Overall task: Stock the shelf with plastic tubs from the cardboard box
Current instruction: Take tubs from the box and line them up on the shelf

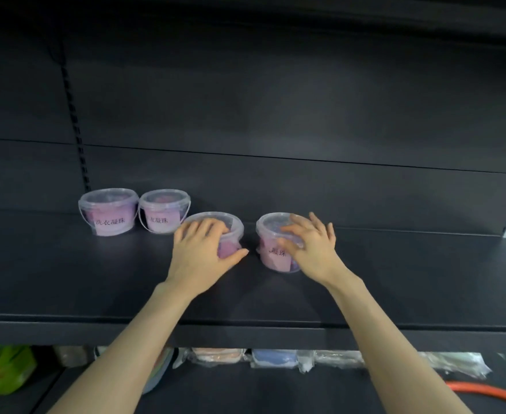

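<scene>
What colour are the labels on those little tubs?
Pink with black characters; head view, far-left tub.

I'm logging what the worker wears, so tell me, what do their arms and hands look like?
Both forearms are bare to the frame edge, no sleeves in view. The left hand and right hand show no gloves, rings or watch.

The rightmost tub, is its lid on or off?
On. A clear lid covers the rightmost tub, and the right hand touches its top.

One black metal shelf board (380,279) carries four clear round plastic tubs (108,215) with pink labels. Lower level: one green bag (2,369), one orange hose (490,395); clear-wrapped packs (275,357), count unclear.
</scene>
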{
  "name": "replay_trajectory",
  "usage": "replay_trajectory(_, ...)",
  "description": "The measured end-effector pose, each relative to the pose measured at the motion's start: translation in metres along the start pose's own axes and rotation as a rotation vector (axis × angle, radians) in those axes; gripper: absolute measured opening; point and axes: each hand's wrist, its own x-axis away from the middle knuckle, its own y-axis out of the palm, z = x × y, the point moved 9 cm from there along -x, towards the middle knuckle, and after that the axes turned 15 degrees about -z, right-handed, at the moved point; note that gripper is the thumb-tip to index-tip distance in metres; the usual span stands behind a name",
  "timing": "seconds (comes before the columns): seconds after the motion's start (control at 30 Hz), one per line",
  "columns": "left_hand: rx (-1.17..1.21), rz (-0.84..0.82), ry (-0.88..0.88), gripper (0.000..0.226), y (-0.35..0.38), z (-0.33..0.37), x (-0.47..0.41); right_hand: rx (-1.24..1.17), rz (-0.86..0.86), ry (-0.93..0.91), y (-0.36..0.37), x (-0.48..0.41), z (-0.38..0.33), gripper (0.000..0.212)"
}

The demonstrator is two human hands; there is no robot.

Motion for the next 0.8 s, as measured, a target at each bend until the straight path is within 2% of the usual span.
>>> replay_trajectory(0.1, -0.013, -0.048, 0.025, 0.036, 0.004, -0.007, -0.010, 0.114, 0.005, 0.045, 0.002, -0.009, 0.001, 0.033)
replay_trajectory(0.2, 0.072, -0.092, 0.093, 0.026, 0.008, -0.016, -0.017, -0.001, -0.014, -0.028, 0.012, -0.016, 0.000, 0.040)
replay_trajectory(0.27, 0.136, -0.108, 0.123, 0.028, 0.012, -0.023, -0.023, -0.098, -0.027, -0.041, 0.016, -0.022, 0.004, 0.038)
replay_trajectory(0.4, 0.141, -0.131, 0.044, 0.031, 0.021, -0.038, -0.036, 0.030, 0.040, 0.070, 0.014, -0.037, 0.013, 0.035)
replay_trajectory(0.53, 0.170, -0.173, 0.048, 0.029, 0.033, -0.045, -0.050, -0.058, 0.048, 0.060, 0.020, -0.056, 0.014, 0.030)
replay_trajectory(0.67, 0.161, -0.134, 0.030, 0.022, 0.041, -0.047, -0.059, -0.176, 0.014, 0.067, 0.032, -0.077, 0.019, 0.028)
replay_trajectory(0.8, 0.185, -0.093, 0.023, 0.021, 0.045, -0.049, -0.066, -0.016, 0.095, 0.129, 0.026, -0.086, 0.026, 0.030)
